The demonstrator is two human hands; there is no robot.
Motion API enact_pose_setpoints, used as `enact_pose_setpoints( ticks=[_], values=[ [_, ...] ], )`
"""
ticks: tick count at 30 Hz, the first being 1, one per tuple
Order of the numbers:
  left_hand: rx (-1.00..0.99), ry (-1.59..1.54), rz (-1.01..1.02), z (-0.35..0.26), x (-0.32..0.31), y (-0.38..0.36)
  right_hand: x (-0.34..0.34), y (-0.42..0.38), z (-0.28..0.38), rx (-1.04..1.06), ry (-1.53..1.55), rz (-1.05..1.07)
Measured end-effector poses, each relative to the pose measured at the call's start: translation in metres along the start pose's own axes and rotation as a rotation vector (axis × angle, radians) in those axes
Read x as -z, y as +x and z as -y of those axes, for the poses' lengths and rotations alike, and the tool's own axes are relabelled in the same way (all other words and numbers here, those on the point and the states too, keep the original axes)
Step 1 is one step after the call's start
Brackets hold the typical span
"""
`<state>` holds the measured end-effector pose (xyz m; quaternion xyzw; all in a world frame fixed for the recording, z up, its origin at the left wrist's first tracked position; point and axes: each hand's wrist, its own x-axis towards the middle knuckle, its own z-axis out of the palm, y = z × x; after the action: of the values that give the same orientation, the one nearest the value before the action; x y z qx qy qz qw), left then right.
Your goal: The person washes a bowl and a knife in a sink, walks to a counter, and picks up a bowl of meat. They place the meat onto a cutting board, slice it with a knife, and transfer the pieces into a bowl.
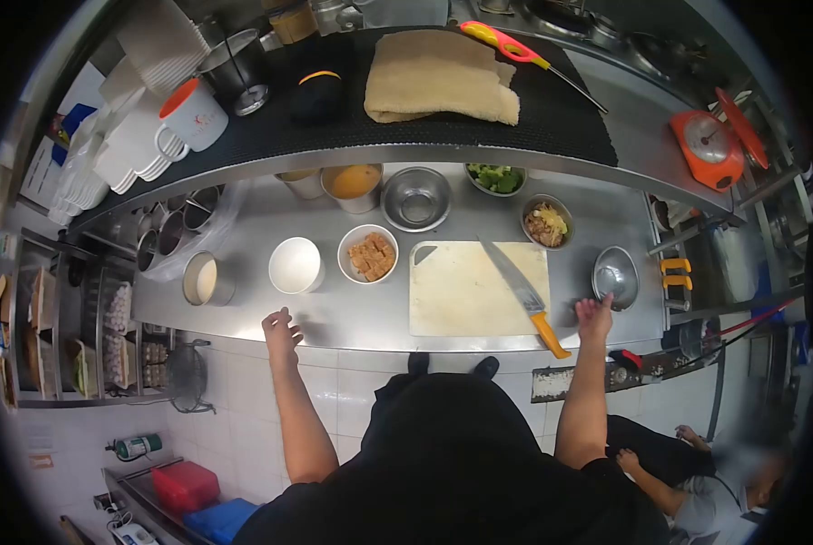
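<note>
My left hand (282, 337) is at the counter's front edge, fingers loosely bent and apart, nothing in it. Just beyond it stands an empty white bowl (295, 265), and beside that a white bowl of brown chunks (368, 256). My right hand (593, 320) is open at the front right, fingertips right at the near rim of an empty metal bowl (616, 275). Between my hands lies a white cutting board (452, 304). A knife with a yellow handle (549, 334) rests across its right side, the handle over the counter edge.
Behind the board stand an empty metal bowl (416, 199), a bowl of chopped greens (495, 178) and a bowl of mixed food (547, 223). A metal container (206, 278) is at the left. Overhead runs a shelf holding a folded towel (438, 77). Another person (697, 495) is at lower right.
</note>
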<state>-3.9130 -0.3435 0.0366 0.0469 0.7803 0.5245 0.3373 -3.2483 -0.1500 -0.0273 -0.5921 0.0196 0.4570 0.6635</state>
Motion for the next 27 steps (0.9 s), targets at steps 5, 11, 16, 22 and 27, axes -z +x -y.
enact_pose_setpoints(
  ticks=[5, 11, 16, 22, 27],
  values=[
    [-0.011, -0.099, -0.017, 0.011, -0.006, 0.004, -0.038, -0.064, -0.014, 0.063, -0.426, 0.211],
    [-0.001, -0.129, -0.048, 0.013, -0.011, 0.004, -0.201, -0.017, -0.002, 0.926, -1.090, 0.483],
    [-0.035, -0.011, -0.103, 0.015, -0.002, -0.013, -0.310, 0.084, -0.008, 1.413, -1.623, 0.334],
    [0.009, 0.090, -0.209, 0.046, 0.047, -0.042, -0.349, 0.087, 0.025, 1.103, -1.825, 0.287],
    [0.042, 0.054, -0.266, 0.067, 0.070, -0.060, -0.352, 0.122, 0.042, 1.079, -1.860, 0.277]
  ],
)
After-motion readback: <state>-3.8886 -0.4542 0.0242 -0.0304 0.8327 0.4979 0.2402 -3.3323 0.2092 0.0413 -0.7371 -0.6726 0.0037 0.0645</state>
